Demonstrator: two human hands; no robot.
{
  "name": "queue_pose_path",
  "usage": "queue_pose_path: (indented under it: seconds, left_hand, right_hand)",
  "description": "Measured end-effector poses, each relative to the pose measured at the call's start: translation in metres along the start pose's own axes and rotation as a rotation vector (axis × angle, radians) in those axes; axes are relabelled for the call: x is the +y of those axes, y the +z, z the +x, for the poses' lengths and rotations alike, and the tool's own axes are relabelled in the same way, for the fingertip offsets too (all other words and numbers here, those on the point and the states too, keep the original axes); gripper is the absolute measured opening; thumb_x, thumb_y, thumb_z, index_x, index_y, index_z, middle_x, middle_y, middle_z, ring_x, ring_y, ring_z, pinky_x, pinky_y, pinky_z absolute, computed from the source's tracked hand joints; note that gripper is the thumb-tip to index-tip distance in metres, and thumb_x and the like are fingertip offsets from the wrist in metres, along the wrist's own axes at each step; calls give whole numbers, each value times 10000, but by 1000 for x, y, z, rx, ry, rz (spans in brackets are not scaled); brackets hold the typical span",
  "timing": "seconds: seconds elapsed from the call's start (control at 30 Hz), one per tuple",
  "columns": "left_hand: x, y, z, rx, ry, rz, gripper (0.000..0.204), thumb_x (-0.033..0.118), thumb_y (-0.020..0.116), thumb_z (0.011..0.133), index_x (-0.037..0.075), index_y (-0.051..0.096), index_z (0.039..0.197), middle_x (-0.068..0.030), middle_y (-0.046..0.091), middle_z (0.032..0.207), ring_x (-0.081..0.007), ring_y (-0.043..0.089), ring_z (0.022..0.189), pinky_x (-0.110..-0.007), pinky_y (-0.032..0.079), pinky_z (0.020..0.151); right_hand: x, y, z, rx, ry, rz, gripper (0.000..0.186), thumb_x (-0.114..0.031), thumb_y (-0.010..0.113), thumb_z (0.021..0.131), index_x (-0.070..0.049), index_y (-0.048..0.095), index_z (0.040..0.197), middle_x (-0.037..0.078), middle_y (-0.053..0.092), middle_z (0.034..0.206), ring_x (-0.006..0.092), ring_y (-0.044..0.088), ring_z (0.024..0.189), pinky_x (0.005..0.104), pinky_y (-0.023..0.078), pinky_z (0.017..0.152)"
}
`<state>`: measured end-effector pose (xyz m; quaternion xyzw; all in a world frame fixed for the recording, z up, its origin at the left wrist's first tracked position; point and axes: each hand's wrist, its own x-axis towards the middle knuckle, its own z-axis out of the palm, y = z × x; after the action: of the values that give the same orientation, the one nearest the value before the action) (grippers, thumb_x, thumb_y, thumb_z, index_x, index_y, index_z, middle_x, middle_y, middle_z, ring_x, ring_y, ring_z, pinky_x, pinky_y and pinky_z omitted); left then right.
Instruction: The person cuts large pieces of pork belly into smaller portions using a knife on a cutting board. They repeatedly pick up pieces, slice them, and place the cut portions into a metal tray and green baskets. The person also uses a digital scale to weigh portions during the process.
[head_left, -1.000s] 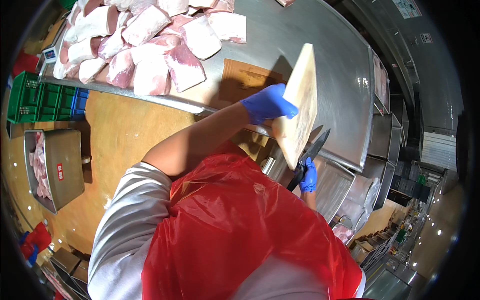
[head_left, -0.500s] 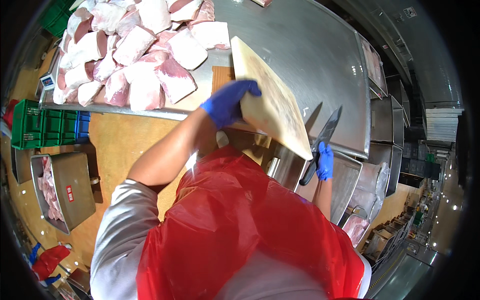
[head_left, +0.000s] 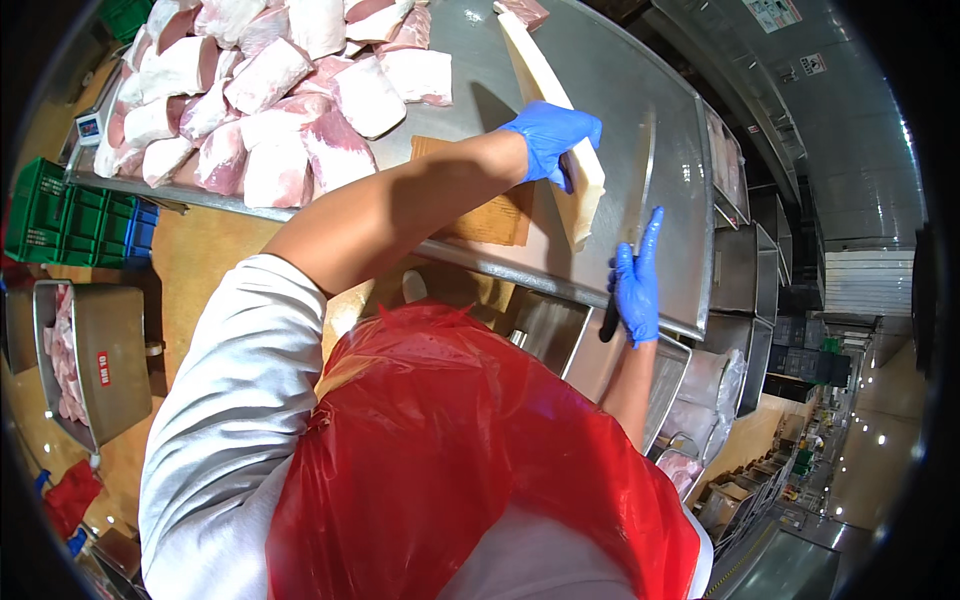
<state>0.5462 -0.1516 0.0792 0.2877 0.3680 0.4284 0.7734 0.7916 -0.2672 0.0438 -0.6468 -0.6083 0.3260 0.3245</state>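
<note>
My left hand (head_left: 552,142), in a blue glove, is closed over a thick off-white cutting board (head_left: 582,195). The board is tipped up almost on edge above the steel table (head_left: 490,262). Under my left forearm a brown wooden slab (head_left: 492,222) lies at the table's near edge. My right hand (head_left: 636,295), also gloved in blue, is right of the board with a knife (head_left: 647,165). Its thumb and a finger are stretched out, while the black handle passes behind the palm. The blade points away over the table, seen nearly edge-on.
Pale meat pieces (head_left: 270,80) are heaped at the table's left, with another piece (head_left: 525,12) at the far edge. Green crates (head_left: 65,215) and a steel bin of meat (head_left: 95,360) stand left on the floor. Steel trolleys (head_left: 740,265) line the right side.
My left hand has moved right and away from me, swinging the board more upright and uncovering more of the wooden slab. The knife has turned edge-on, and my right hand's fingers have stretched out.
</note>
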Motion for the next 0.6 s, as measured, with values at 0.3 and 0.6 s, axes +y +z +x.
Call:
queue_pose_path:
  seconds: [0.3,0.6]
  left_hand:
    - [6,32,37,58,-9,157,203,100,689,757,-62,632,864,-198,636,813,-347,698,774,-503,614,564]
    - [-18,40,69,-111,81,331,447,197,758,798,-141,628,1059,-201,665,921,-293,695,888,-427,602,655]
  right_hand:
    - [33,11,45,-17,-214,-498,536,-163,696,894,-70,531,1395,56,589,776,145,517,609,315,469,590]
    - [52,53,106,302,-270,-338,526,-294,824,775,76,611,1081,258,653,907,396,656,826,440,523,752]
